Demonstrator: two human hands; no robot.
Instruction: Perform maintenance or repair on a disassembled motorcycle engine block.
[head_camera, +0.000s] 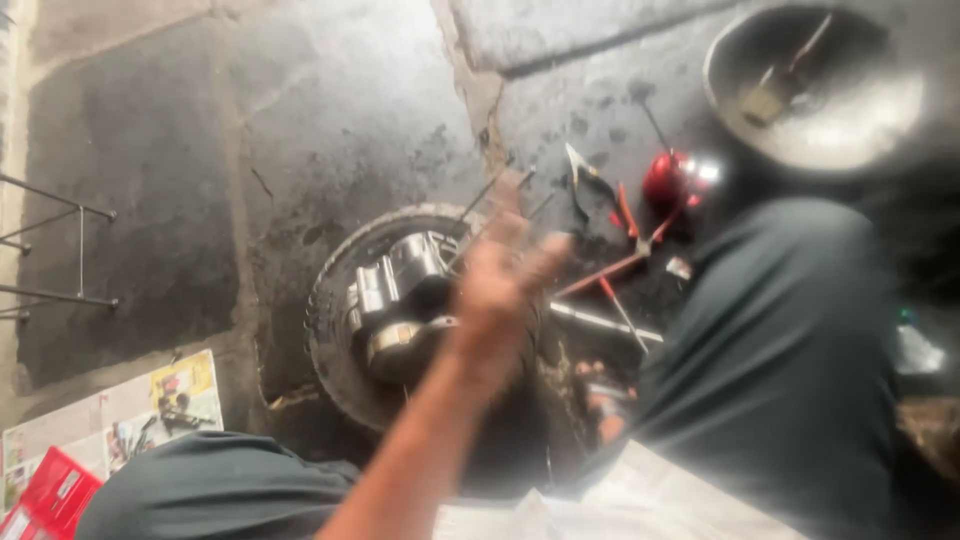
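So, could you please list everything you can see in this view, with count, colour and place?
tyre: one, grey-black, flat on the stone floor, centre.
engine part: one, shiny metal, inside the tyre.
metal bowl: one, grey, top right, with a brush-like tool in it.
pliers: one, dark, right of the tyre.
red can: one, beside the pliers.
rods: a few, red and silver, right of the tyre.
printed papers: several, lower left.
red box: one, bottom left corner.
hand: one, blurred, raised over the tyre, fingers spread; which side is unclear.
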